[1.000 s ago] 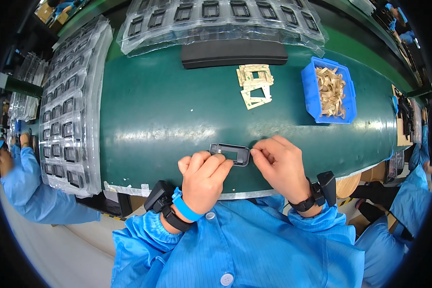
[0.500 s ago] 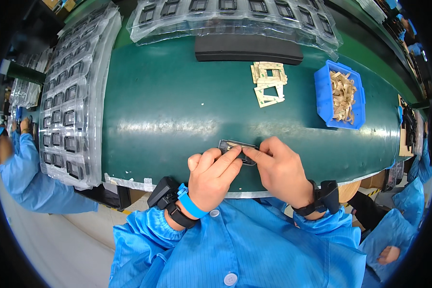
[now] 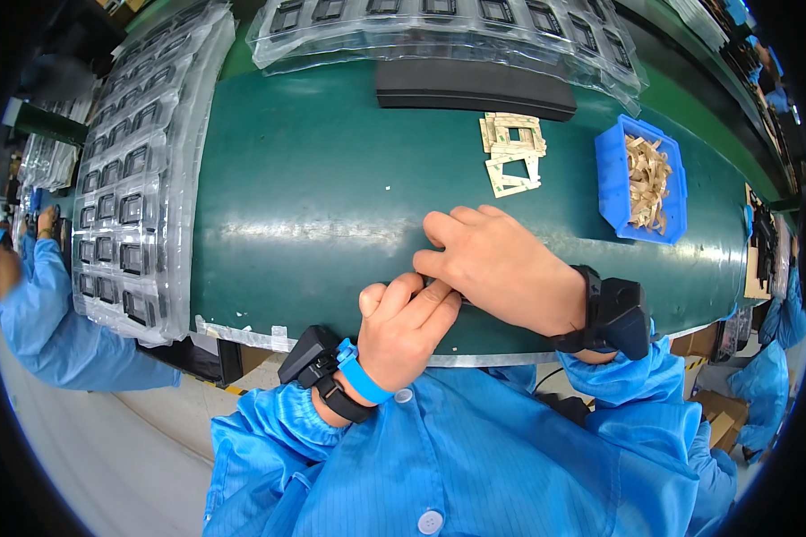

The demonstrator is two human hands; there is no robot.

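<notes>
Near the table's front edge, my left hand (image 3: 401,327) has its fingers pressed together on a small black plastic frame. Almost all of that frame is hidden under both hands now. Over it, my right hand (image 3: 506,268) is closed, with curled fingers and the thumb close to the left fingertips. What the right fingers pinch, if anything, does not show. Beyond the hands lies a small stack of cream-coloured adhesive frames (image 3: 513,143) with cut-out middles. To their right stands a blue plastic bin (image 3: 613,183) holding many tan paper strips (image 3: 647,183).
Clear plastic trays with black frames stand along the left (image 3: 157,215) and at the back (image 3: 403,31). A long black box (image 3: 475,89) lies before the back tray. The green tabletop (image 3: 295,170) has pale tape on its front edge. Co-workers in blue sit at both sides.
My right hand has moved forward and to the left, turning over the black frame and covering it. The tan strip seen on the frame earlier is now hidden. My left hand has hardly moved.
</notes>
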